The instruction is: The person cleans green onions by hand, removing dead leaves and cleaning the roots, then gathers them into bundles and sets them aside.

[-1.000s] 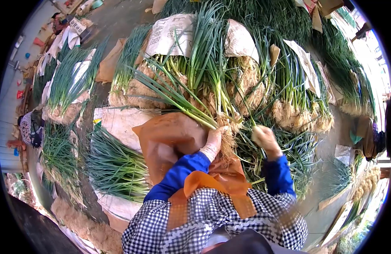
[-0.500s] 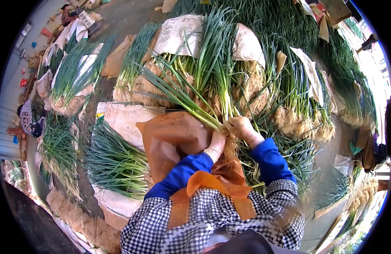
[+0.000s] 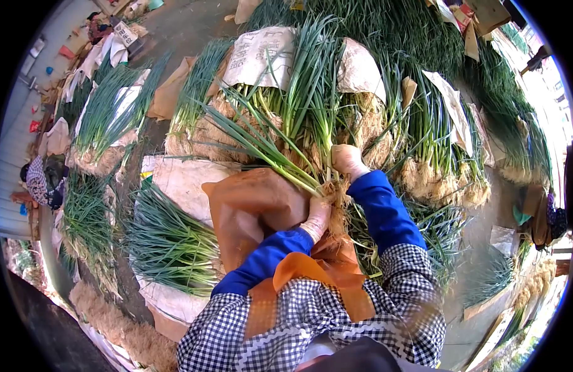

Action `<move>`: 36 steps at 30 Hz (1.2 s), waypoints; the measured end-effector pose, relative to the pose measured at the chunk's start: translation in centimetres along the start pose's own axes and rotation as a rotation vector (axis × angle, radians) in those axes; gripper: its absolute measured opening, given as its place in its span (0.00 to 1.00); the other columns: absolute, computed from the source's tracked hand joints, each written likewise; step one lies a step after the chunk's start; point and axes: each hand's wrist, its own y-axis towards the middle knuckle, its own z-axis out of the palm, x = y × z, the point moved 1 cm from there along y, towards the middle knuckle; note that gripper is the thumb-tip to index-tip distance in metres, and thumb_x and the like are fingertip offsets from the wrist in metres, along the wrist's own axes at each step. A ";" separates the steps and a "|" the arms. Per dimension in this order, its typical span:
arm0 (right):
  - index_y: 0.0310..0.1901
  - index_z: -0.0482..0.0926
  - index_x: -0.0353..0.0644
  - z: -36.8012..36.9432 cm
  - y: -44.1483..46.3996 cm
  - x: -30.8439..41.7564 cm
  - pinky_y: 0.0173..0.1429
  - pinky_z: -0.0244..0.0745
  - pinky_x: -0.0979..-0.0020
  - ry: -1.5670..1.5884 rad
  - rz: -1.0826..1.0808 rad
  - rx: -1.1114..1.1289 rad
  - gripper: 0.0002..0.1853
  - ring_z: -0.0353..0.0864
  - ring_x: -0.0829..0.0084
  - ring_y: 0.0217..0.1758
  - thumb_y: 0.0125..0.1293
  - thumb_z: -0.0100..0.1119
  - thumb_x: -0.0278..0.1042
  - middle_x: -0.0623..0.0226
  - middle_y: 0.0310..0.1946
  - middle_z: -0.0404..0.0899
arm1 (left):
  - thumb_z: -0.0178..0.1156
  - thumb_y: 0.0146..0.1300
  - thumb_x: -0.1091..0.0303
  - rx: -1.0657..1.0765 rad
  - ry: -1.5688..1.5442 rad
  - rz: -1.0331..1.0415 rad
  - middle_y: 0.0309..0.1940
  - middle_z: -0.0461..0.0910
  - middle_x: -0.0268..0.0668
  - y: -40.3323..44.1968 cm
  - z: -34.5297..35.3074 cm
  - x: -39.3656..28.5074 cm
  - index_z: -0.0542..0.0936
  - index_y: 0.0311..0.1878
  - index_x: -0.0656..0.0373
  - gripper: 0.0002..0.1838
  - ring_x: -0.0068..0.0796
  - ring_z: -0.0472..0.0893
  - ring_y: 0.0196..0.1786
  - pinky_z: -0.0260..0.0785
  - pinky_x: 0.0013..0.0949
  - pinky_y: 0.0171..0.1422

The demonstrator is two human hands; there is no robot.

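My left hand point(image 3: 317, 214) is closed around the root end of a few green onions point(image 3: 292, 173), in front of my brown apron point(image 3: 261, 192). Their leaves spread up and to the left, and tangled pale roots point(image 3: 337, 208) hang beside my fingers. Higher and to the right, my right hand point(image 3: 348, 160) is closed at the pale lower stems of other upright green onions point(image 3: 325, 127); its fingertips are partly hidden. A large pile of rooted green onions with a printed white sack point(image 3: 261, 57) over it lies just beyond both hands.
Trimmed-looking green onions point(image 3: 171, 239) lie on a white sack at my left. Loose leaves point(image 3: 432, 226) cover the floor at my right. More bundles point(image 3: 432, 136) stand to the right, and a person in a checked garment point(image 3: 44, 180) is at far left.
My right hand has moved up and slightly away from my left hand, along the stems. The left hand has shifted slightly down and stays on the green onions.
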 end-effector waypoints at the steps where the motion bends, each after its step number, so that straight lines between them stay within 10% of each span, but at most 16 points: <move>1: 0.28 0.81 0.44 0.7 0.5 0.1 0.34 0.76 0.63 -0.027 0.031 -0.042 0.10 0.82 0.59 0.31 0.54 0.51 0.39 0.60 0.27 0.81 | 0.58 0.53 0.80 -0.027 -0.031 -0.017 0.37 0.76 0.30 -0.4 0.2 -0.5 0.75 0.48 0.60 0.17 0.21 0.75 0.37 0.69 0.23 0.41; 8: 0.23 0.73 0.45 3.4 -5.7 -0.5 0.24 0.71 0.64 -0.162 -0.167 -0.207 0.16 0.75 0.65 0.17 0.64 0.47 0.45 0.65 0.12 0.72 | 0.56 0.54 0.82 -0.208 0.178 -0.044 0.35 0.77 0.33 0.5 -1.5 1.4 0.75 0.49 0.60 0.17 0.22 0.76 0.36 0.69 0.22 0.41; 13: 0.19 0.75 0.43 1.8 -19.0 -4.7 0.24 0.70 0.66 0.582 0.159 -0.143 0.19 0.74 0.62 0.18 0.62 0.53 0.47 0.59 0.16 0.74 | 0.55 0.55 0.80 -0.096 -0.071 -0.031 0.38 0.79 0.37 0.1 -0.7 0.2 0.75 0.47 0.62 0.15 0.28 0.79 0.39 0.73 0.27 0.48; 17: 0.35 0.79 0.44 10.9 -21.0 -15.3 0.40 0.74 0.68 -0.043 0.207 0.315 0.17 0.80 0.62 0.35 0.63 0.48 0.49 0.61 0.31 0.80 | 0.56 0.55 0.78 -0.042 -0.157 -0.085 0.38 0.79 0.35 0.0 -1.5 0.4 0.76 0.45 0.62 0.13 0.27 0.79 0.39 0.72 0.27 0.46; 18: 0.33 0.79 0.40 11.9 -19.4 -15.9 0.40 0.73 0.62 0.018 0.113 0.108 0.23 0.80 0.59 0.35 0.62 0.48 0.55 0.56 0.29 0.80 | 0.56 0.55 0.78 -0.029 -0.138 -0.119 0.38 0.79 0.35 0.5 -1.6 0.4 0.76 0.46 0.61 0.13 0.26 0.79 0.39 0.72 0.28 0.46; 22: 0.43 0.78 0.41 -2.2 -9.4 -2.4 0.29 0.66 0.75 1.410 0.289 -0.045 0.22 0.67 0.77 0.20 0.68 0.43 0.51 0.74 0.20 0.72 | 0.57 0.57 0.74 -0.038 -0.244 -0.194 0.39 0.79 0.33 -0.9 -0.5 -1.4 0.76 0.46 0.60 0.12 0.25 0.78 0.42 0.70 0.27 0.49; 24: 0.43 0.77 0.41 1.6 -2.9 -1.4 0.26 0.63 0.77 1.551 0.250 0.169 0.22 0.65 0.83 0.21 0.69 0.41 0.52 0.75 0.19 0.71 | 0.56 0.59 0.72 0.050 -0.314 -0.253 0.38 0.79 0.33 -1.0 -1.1 -1.6 0.77 0.45 0.61 0.11 0.24 0.78 0.41 0.71 0.27 0.48; 25: 0.42 0.77 0.42 4.8 -0.4 -0.3 0.26 0.65 0.77 1.373 -0.044 -0.300 0.22 0.67 0.82 0.21 0.69 0.42 0.53 0.75 0.20 0.72 | 0.56 0.60 0.72 0.048 -0.363 -0.266 0.38 0.79 0.34 -0.8 -1.9 -1.1 0.76 0.46 0.61 0.11 0.25 0.78 0.42 0.71 0.28 0.48; 27: 0.45 0.76 0.46 3.5 0.1 2.6 0.29 0.67 0.77 1.699 -0.111 -0.438 0.21 0.70 0.80 0.24 0.67 0.44 0.55 0.74 0.25 0.74 | 0.55 0.60 0.74 0.002 -0.408 -0.220 0.37 0.78 0.34 -0.7 -2.4 -1.0 0.74 0.48 0.60 0.12 0.25 0.78 0.37 0.73 0.27 0.44; 28: 0.47 0.75 0.48 3.0 -1.1 3.4 0.31 0.69 0.77 2.198 0.154 -0.040 0.20 0.72 0.79 0.25 0.67 0.45 0.55 0.73 0.29 0.75 | 0.55 0.60 0.75 -0.018 -0.457 -0.161 0.38 0.78 0.35 -0.7 -1.8 -1.3 0.73 0.49 0.61 0.13 0.28 0.78 0.39 0.73 0.28 0.45; 30: 0.48 0.75 0.47 6.3 -1.1 3.4 0.27 0.67 0.81 2.464 0.158 -0.017 0.21 0.72 0.81 0.28 0.68 0.43 0.55 0.69 0.31 0.76 | 0.54 0.60 0.77 -0.054 -0.415 -0.142 0.39 0.78 0.37 -1.2 -1.5 -1.8 0.72 0.50 0.62 0.14 0.29 0.78 0.40 0.73 0.28 0.46; 31: 0.48 0.75 0.47 8.2 -2.1 3.0 0.27 0.67 0.81 2.468 0.173 -0.009 0.21 0.72 0.81 0.28 0.68 0.43 0.55 0.69 0.31 0.76 | 0.54 0.59 0.77 -0.056 -0.392 -0.166 0.39 0.78 0.37 -1.3 -1.4 -1.8 0.72 0.50 0.62 0.14 0.29 0.78 0.40 0.73 0.28 0.46; 34: 0.56 0.66 0.33 8.3 -6.9 2.9 0.40 0.73 0.66 0.547 0.112 -0.804 0.23 0.76 0.62 0.37 0.59 0.55 0.29 0.57 0.38 0.77 | 0.55 0.60 0.70 -0.108 -0.254 -0.128 0.33 0.79 0.33 -0.5 -2.7 -0.2 0.77 0.44 0.62 0.10 0.27 0.78 0.30 0.73 0.28 0.38; 36: 0.52 0.69 0.35 9.2 -11.0 0.9 0.41 0.71 0.63 0.625 -0.133 -0.762 0.21 0.75 0.57 0.36 0.56 0.58 0.29 0.54 0.35 0.76 | 0.55 0.60 0.71 -0.139 -0.265 -0.131 0.35 0.79 0.34 -0.1 -2.9 -0.2 0.77 0.45 0.62 0.10 0.26 0.79 0.34 0.73 0.27 0.40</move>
